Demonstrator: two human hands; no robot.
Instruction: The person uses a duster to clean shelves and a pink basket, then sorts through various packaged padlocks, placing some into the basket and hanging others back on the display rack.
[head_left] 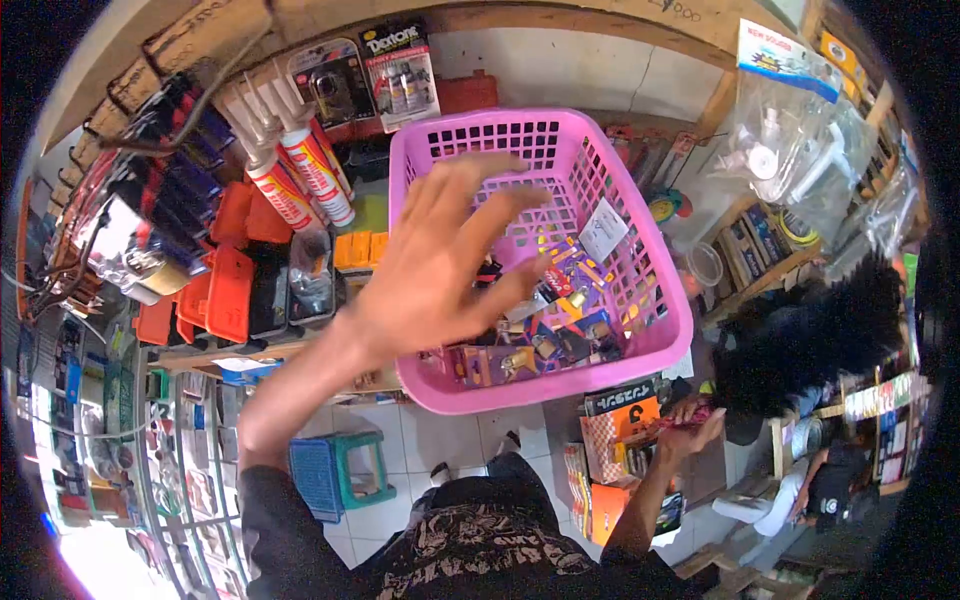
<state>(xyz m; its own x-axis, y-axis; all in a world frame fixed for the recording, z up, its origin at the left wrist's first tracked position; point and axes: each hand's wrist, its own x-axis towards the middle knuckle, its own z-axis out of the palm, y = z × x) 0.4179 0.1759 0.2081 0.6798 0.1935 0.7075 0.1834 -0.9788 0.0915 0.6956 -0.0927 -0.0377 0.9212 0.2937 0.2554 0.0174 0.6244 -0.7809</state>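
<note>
My left hand (pixel 440 265) is raised with its fingers spread, blurred, over the near-left side of a pink plastic basket (pixel 640 200). It holds nothing. The basket contains several small carded packs with padlocks (pixel 545 335) and a white tag. My right hand (pixel 692 432) is low at the right, closed around a small red item (pixel 680 415) just above an orange box marked with a 3 (pixel 625 415). My dark patterned shirt (pixel 480 545) fills the bottom of the view.
Sealant tubes (pixel 300 170) and orange boxes (pixel 220 285) line shelves at the left. Carded locks (pixel 400 70) hang at the back. Clear bags of parts (pixel 800 130) hang at the right. Another person's dark hair (pixel 800 340) is at the right, and a blue stool (pixel 340 470) stands on the tiled floor.
</note>
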